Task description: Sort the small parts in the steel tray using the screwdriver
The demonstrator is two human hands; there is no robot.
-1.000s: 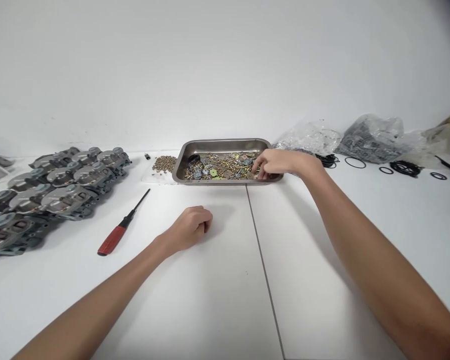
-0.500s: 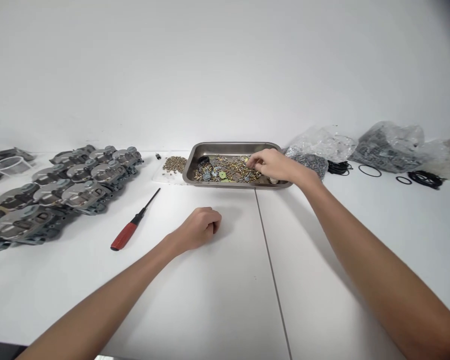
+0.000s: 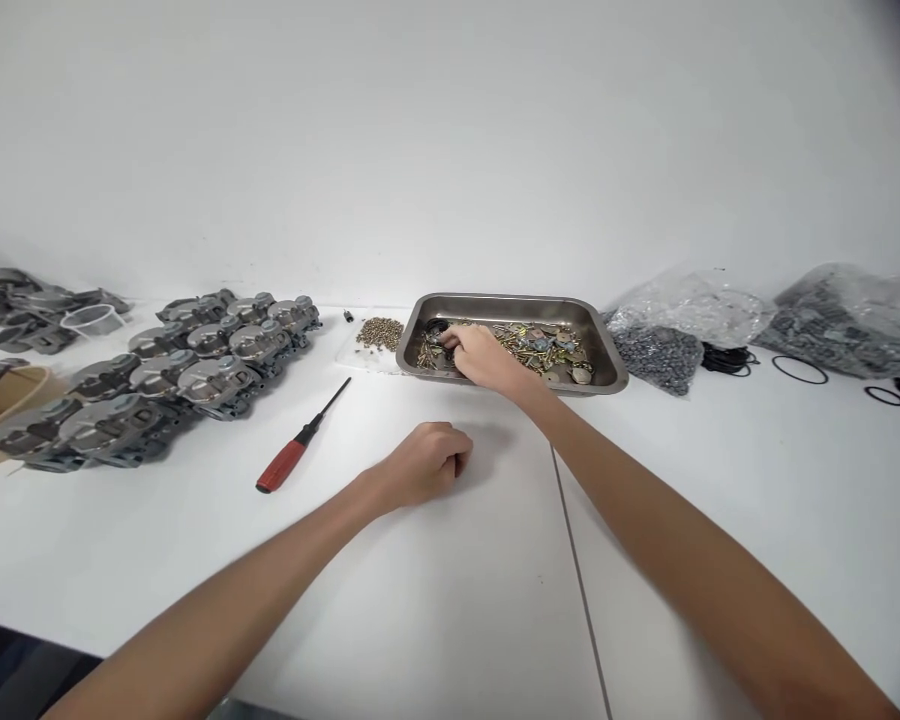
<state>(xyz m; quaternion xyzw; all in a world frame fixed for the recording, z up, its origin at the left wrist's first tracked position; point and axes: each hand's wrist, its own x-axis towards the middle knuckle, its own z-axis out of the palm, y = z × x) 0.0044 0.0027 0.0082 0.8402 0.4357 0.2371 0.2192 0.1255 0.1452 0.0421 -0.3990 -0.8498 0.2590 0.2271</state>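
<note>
My right hand [image 3: 481, 357] reaches over the front rim of a shallow metal tray [image 3: 607, 375], fingers pinched together at the parts near its left end. What they hold, if anything, is hidden. Brass-coloured screws [image 3: 536, 350], round metal discs [image 3: 581, 375] and some black rings [image 3: 436, 328] lie mixed in the tray. Curled closed, my left hand [image 3: 429, 463] rests on the white table in front of the tray, and its contents cannot be seen. A red-handled screwdriver [image 3: 285, 462] lies to the left of that hand.
Rows of grey metal carburetor-like bodies [image 3: 217, 385] stand on the left, beside a tan bowl [image 3: 37, 385]. Small brass parts [image 3: 379, 333] lie on a clear sheet. Plastic bags of grey parts [image 3: 656, 358] and black rubber rings [image 3: 799, 370] sit on the right.
My right hand has moved left within the tray, from its right side to its left end. The view has turned slightly left; my left hand stays closed on the table.
</note>
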